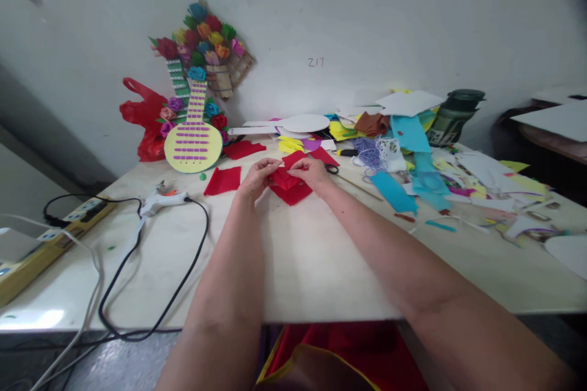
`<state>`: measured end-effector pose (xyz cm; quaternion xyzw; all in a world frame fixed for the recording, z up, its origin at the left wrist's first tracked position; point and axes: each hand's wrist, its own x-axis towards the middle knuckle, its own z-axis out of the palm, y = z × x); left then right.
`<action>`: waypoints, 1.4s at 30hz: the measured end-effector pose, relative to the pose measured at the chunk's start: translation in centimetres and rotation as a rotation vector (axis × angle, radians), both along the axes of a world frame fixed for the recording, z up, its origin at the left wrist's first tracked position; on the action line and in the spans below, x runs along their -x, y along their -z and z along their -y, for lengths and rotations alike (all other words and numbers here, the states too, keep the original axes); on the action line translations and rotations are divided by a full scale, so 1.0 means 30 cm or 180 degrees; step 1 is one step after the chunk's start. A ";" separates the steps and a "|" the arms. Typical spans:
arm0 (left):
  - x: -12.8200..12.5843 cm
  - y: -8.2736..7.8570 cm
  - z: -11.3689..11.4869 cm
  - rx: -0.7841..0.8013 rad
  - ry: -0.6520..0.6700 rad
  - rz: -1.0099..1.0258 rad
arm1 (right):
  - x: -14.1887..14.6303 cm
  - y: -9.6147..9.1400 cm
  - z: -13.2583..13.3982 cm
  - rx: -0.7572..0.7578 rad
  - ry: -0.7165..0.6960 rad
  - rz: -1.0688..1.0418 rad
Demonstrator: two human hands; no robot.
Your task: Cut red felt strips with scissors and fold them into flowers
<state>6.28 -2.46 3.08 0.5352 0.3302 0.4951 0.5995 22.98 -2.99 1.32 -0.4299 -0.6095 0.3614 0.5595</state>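
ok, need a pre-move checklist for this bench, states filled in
1. Left hand on the red piece: ok.
2. Right hand on the same piece: ok, fingertips pinching it.
3. Glue gun set down, out of both hands: ok.
4. Glue gun hot: cannot tell.
5. Black cord kept back from the table's front edge: not ok, it loops to the edge.
6. Right side tidy: not ok, scraps strewn about.

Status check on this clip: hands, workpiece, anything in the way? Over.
Left hand and right hand pinching small red piece. Red sheet beneath. Dark scissor handle near right hand; apparently not blocking.
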 end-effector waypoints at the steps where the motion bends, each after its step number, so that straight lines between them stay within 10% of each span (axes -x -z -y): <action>1: -0.002 0.002 -0.001 -0.0027 -0.0045 -0.0078 | -0.001 0.001 -0.001 -0.0066 0.0021 0.0056; 15: -0.008 0.024 -0.028 -0.0477 -0.0324 -0.0333 | 0.003 0.001 -0.011 -0.0078 0.0011 0.0019; 29: -0.046 0.017 -0.004 0.0660 -0.0033 0.0174 | 0.013 -0.002 -0.007 -0.0076 0.0198 -0.0460; 42: -0.055 0.031 -0.022 0.0400 -0.0205 0.0424 | 0.014 -0.009 0.016 0.0196 0.0180 -0.0231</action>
